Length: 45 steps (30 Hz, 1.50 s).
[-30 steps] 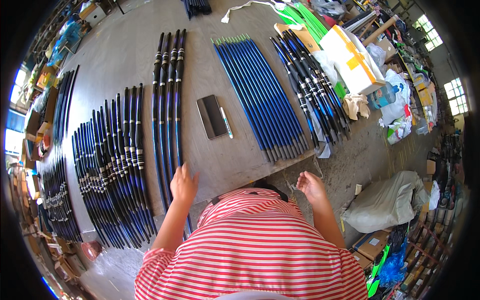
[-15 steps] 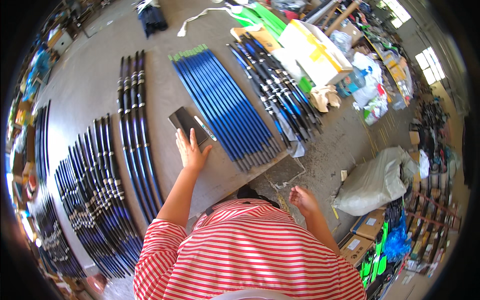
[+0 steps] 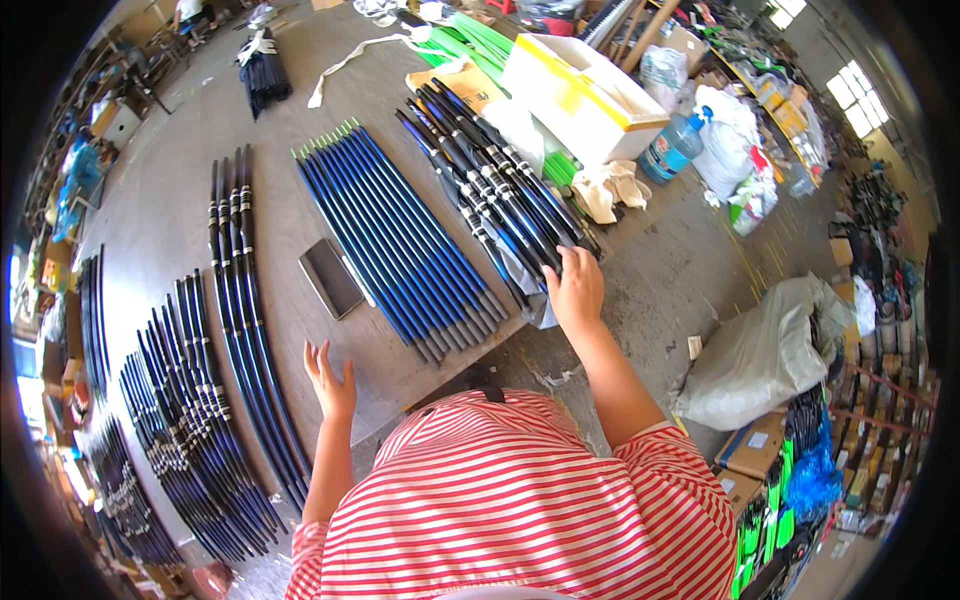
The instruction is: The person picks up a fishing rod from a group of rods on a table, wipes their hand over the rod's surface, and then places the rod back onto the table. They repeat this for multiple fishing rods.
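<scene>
My right hand (image 3: 577, 292) is at the near ends of a bundle of black and blue fishing rods (image 3: 500, 185) on the right of the table; its thumb and fingers close around a rod's end. My left hand (image 3: 332, 380) hovers near the table's front edge, fingers apart, nothing in it. Ahead of it lie a dark phone (image 3: 331, 279) and a pen (image 3: 358, 281), partly hidden by the phone's neighbouring rods. A slanted row of slim blue rod sections (image 3: 400, 240) with green tips and grey lower ends lies in the middle.
More dark rods stand in rows on the left, one group (image 3: 245, 300) nearest. Beyond the right bundle are a white foam box (image 3: 570, 100), a water jug (image 3: 672, 148) and crumpled cloth (image 3: 610, 188). A large pale sack (image 3: 760, 350) rests on the floor at right.
My right hand has risen from beside my body to the rod bundle and taken hold of a rod's end. My left hand has drawn back from the phone toward me.
</scene>
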Tool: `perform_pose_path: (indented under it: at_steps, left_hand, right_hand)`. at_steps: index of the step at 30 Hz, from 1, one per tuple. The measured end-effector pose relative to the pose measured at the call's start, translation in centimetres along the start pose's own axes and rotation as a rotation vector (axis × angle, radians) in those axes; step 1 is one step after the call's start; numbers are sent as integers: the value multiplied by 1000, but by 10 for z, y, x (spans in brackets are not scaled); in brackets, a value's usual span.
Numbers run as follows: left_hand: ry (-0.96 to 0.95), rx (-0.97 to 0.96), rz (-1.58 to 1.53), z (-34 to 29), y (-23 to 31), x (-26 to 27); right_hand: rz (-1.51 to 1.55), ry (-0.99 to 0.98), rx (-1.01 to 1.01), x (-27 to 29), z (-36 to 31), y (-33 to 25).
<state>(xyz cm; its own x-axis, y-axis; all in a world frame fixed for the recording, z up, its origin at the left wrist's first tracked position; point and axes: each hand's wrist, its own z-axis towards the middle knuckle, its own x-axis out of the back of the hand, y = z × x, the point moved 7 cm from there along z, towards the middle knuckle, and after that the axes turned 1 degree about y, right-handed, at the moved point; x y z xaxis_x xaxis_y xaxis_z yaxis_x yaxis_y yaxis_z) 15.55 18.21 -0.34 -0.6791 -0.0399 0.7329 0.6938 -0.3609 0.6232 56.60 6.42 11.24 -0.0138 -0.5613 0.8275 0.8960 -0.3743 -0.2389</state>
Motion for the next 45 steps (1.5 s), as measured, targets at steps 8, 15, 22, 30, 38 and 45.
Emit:
perform_pose_path:
  at_steps: [8,15,22,30,38,45]
  left_hand:
    - [99,255,207,-79,30,65]
    - [-23,294,-174,-49,111,47]
    - [-444,516,-1506,0,228,1]
    - [-821,477,-1574,-31,213,11]
    - [-561,412,-1518,-41,171,69]
    - [-197,278,-1397,-29,129,126]
  right_hand:
    - [-85,-190,13,-42,36,15]
    - [1677,-455,-644,-57,14,-17]
    - [1692,-659,105,28,1,-172]
    - [1511,-659,246,39,-23,-187]
    - [343,-345,120,-106,-42,-78]
    - [120,-488,-57,-135,-51,-53]
